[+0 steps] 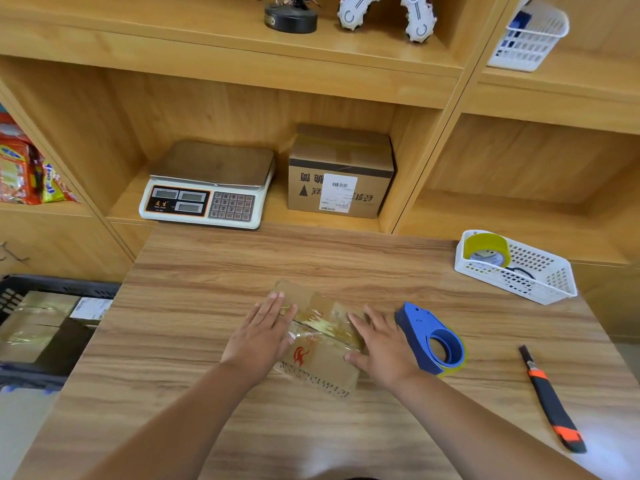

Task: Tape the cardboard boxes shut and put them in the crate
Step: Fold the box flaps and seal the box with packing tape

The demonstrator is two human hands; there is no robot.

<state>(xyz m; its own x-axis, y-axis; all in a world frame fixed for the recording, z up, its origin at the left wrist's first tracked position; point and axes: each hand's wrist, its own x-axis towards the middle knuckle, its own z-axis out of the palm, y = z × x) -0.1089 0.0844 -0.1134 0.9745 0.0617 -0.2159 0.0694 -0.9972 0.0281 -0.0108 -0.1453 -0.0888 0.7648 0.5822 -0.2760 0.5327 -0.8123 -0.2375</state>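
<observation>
While left hand point(265, 332) and right hand point(381, 344) press box point(322, 365), seam point(327, 333) runs left-right.

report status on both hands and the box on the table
Left hand and right hand flat, pressing down on cardboard box. Seam taped, not yet in crate at left. Tape dispenser close beside right hand, off the crate side.

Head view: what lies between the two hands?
In the head view, the cardboard box, its top seam covered in clear tape, lies between the left hand and the right hand; both press flat on it.
</observation>
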